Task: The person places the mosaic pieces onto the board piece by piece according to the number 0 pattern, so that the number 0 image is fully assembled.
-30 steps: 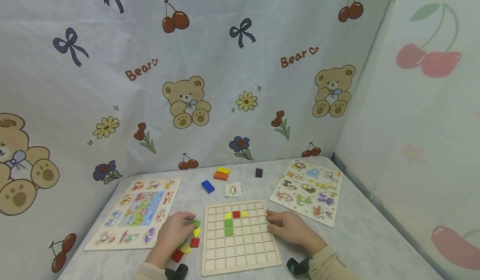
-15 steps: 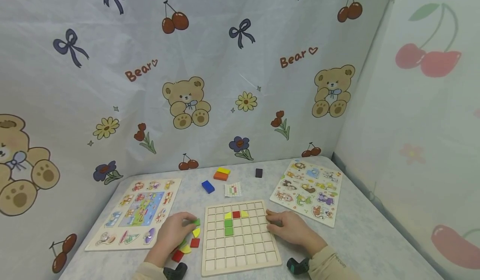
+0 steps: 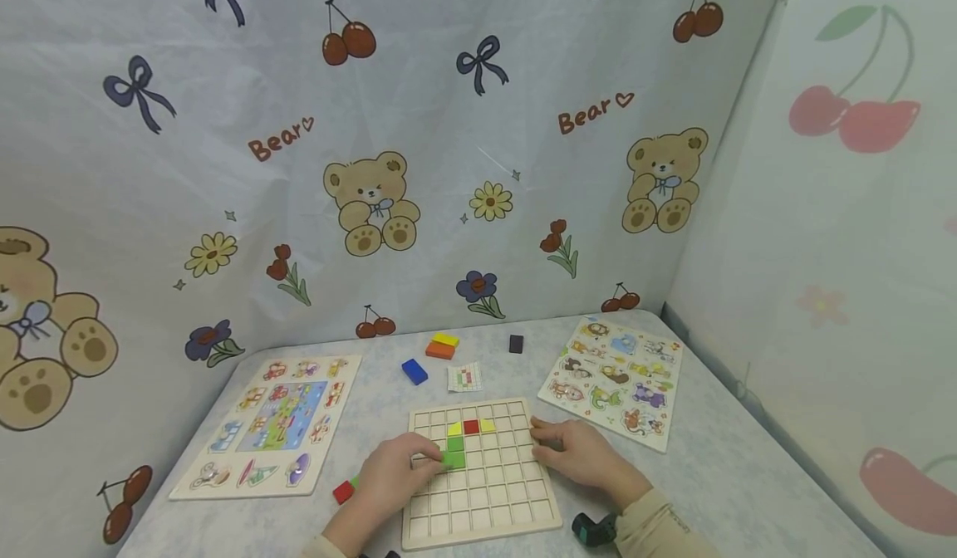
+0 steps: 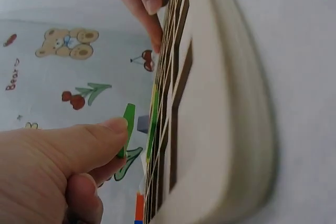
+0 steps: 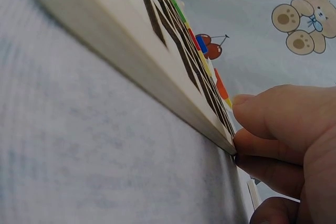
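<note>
The worktop (image 3: 710,475) is covered in a pale, mottled grey-blue cloth, and behind and to the right of it hang thin printed sheets with teddy bears, cherries, bows and flowers. A flat wooden grid board (image 3: 482,479) of square cells lies near the front edge, pale and smooth, with a red square flanked by two yellow pieces in its upper rows and green squares below them. To the left lies a picture puzzle board (image 3: 269,425) with vehicles, to the right another puzzle board (image 3: 613,379) with animals, both thin and rectangular. Beyond the grid board sit a blue block (image 3: 414,371), a stacked yellow and orange block (image 3: 442,345), a small black block (image 3: 516,344) and a little pattern card (image 3: 465,377). A red piece (image 3: 344,491) lies on the cloth just left of the grid board. The left hand (image 3: 396,475) reaches over the board's left part, thumb and fingers pinching a thin green tile (image 4: 126,129) that the wrist view shows on edge just beside the board's surface, next to the green squares. The right hand (image 3: 579,454) rests palm down at the board's right edge, its curled fingers (image 5: 273,116) pressing against the rim, holding the board steady.
</note>
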Available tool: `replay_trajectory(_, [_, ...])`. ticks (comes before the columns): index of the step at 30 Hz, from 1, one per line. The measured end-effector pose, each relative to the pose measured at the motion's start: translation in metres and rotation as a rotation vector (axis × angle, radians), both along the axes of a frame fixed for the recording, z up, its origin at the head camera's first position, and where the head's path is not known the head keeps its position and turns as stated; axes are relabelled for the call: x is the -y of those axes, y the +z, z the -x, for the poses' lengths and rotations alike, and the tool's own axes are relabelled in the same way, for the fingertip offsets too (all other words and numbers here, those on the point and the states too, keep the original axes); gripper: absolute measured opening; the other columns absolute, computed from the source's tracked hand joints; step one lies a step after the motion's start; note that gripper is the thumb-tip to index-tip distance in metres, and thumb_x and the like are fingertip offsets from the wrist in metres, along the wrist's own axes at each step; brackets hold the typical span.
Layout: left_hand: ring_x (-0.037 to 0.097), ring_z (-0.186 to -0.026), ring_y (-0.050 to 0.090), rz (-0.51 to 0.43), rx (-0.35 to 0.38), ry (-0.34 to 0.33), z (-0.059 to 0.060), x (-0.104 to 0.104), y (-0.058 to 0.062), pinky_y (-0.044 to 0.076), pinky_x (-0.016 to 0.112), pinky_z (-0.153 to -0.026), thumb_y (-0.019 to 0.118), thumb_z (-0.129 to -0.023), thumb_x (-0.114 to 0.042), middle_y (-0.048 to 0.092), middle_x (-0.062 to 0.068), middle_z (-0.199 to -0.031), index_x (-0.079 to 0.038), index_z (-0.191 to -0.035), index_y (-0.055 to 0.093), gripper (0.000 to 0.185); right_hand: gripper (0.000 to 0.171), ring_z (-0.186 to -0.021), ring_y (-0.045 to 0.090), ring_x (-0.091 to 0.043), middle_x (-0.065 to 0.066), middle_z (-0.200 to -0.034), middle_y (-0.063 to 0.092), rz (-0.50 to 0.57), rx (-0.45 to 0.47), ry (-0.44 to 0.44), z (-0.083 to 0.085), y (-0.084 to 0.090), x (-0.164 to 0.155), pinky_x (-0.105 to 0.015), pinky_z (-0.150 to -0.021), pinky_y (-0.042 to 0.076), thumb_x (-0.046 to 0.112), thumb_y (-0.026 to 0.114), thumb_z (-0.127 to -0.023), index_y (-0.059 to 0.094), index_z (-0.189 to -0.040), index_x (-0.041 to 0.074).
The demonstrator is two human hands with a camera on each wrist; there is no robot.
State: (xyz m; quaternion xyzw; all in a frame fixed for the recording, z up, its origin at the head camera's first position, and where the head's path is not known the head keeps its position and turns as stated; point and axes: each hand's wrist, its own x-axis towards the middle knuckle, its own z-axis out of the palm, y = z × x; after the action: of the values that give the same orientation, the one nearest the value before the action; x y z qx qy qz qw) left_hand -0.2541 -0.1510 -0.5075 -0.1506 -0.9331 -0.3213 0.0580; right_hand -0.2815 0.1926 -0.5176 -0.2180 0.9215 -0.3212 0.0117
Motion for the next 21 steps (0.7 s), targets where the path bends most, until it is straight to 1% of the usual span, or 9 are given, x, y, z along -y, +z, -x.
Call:
replay_trajectory(4, [0.01,-0.101,0.07,-0.001,0.001,-0.096,-0.006,-0.01,0.0,0.056,0.036,-0.083,0.082,-0.087,-0.034,0.071,-0.022,-0.102,-0.038,-0.091,0.078,0.006,0.04,-0.13,0.062,-0.024,0.0,-0.143,0.063,-0.004,-0.01,0.003,-0.001,0.002,0.001,-0.039,-0.096,0.054,0.038,0.069,-0.098,0.072,-0.13,0.013])
replay_trajectory(6, [0.004,-0.097,0.068,0.006,-0.002,-0.128,-0.006,-0.012,-0.002,0.055,0.031,-0.08,0.083,-0.086,-0.036,0.07,-0.025,-0.099,-0.041,-0.089,0.077,0.007,0.04,-0.112,0.071,-0.021,0.0,-0.144,0.062,-0.004,-0.008,0.004,-0.001,0.002,0.001,-0.033,-0.089,0.054,0.037,0.069,-0.098,0.072,-0.13,0.013])
replay_trajectory(8, [-0.001,-0.093,0.067,0.006,-0.005,-0.154,-0.006,-0.012,-0.004,0.055,0.028,-0.079,0.083,-0.086,-0.037,0.069,-0.026,-0.096,-0.041,-0.087,0.077,0.008,0.04,-0.086,0.07,-0.018,-0.001,-0.144,0.062,-0.003,-0.005,0.006,-0.001,0.003,0.001,-0.028,-0.081,0.049,0.038,0.069,-0.098,0.072,-0.13,0.013])
replay_trajectory(10, [-0.003,-0.09,0.065,0.003,-0.002,-0.168,-0.005,-0.012,-0.007,0.054,0.027,-0.077,0.083,-0.086,-0.037,0.069,-0.026,-0.095,-0.041,-0.086,0.078,0.007,0.041,-0.08,0.068,-0.016,-0.002,-0.144,0.062,-0.004,-0.01,0.011,0.0,0.003,0.001,-0.026,-0.079,0.047,0.038,0.069,-0.098,0.072,-0.13,0.012])
replay_trajectory(11, [-0.004,-0.09,0.065,0.001,0.0,-0.172,-0.005,-0.012,-0.008,0.054,0.026,-0.077,0.084,-0.086,-0.037,0.069,-0.026,-0.095,-0.04,-0.086,0.078,0.007,0.041,-0.08,0.068,-0.016,-0.002,-0.144,0.062,-0.002,-0.011,0.014,0.0,0.003,0.001,-0.027,-0.079,0.047,0.037,0.069,-0.098,0.072,-0.13,0.012])
replay_trajectory(13, [-0.004,-0.089,0.065,-0.001,0.006,-0.178,-0.005,-0.012,-0.009,0.053,0.026,-0.076,0.084,-0.086,-0.036,0.069,-0.026,-0.095,-0.039,-0.086,0.079,0.006,0.041,-0.105,0.072,-0.018,-0.002,-0.144,0.062,-0.003,-0.02,0.018,0.001,0.002,0.001,-0.027,-0.082,0.05,0.038,0.069,-0.098,0.072,-0.129,0.011])
replay_trajectory(15, [-0.004,-0.089,0.065,0.001,0.007,-0.179,-0.004,-0.011,-0.01,0.053,0.026,-0.076,0.084,-0.085,-0.036,0.069,-0.027,-0.095,-0.039,-0.086,0.079,0.006,0.041,-0.126,0.065,-0.022,-0.002,-0.144,0.063,-0.003,-0.024,0.019,0.001,0.002,0.001,-0.028,-0.086,0.051,0.038,0.069,-0.098,0.072,-0.129,0.012])
replay_trajectory(19, [-0.003,-0.089,0.064,0.003,0.01,-0.18,-0.002,-0.012,-0.013,0.053,0.026,-0.075,0.084,-0.085,-0.038,0.067,-0.026,-0.096,-0.04,-0.084,0.079,0.005,0.041,-0.126,0.065,-0.023,-0.001,-0.144,0.062,-0.006,-0.021,0.015,0.001,-0.001,0.0,-0.032,-0.087,0.053,0.038,0.068,-0.099,0.072,-0.13,0.012])
replay_trajectory(21, [-0.003,-0.089,0.063,-0.003,0.02,-0.179,0.0,-0.012,-0.015,0.052,0.025,-0.073,0.083,-0.085,-0.039,0.066,-0.026,-0.096,-0.04,-0.084,0.079,0.005,0.041,-0.126,0.065,-0.024,-0.001,-0.144,0.063,-0.011,-0.025,0.013,0.001,-0.002,0.0,-0.038,-0.095,0.055,0.039,0.068,-0.099,0.072,-0.13,0.013])
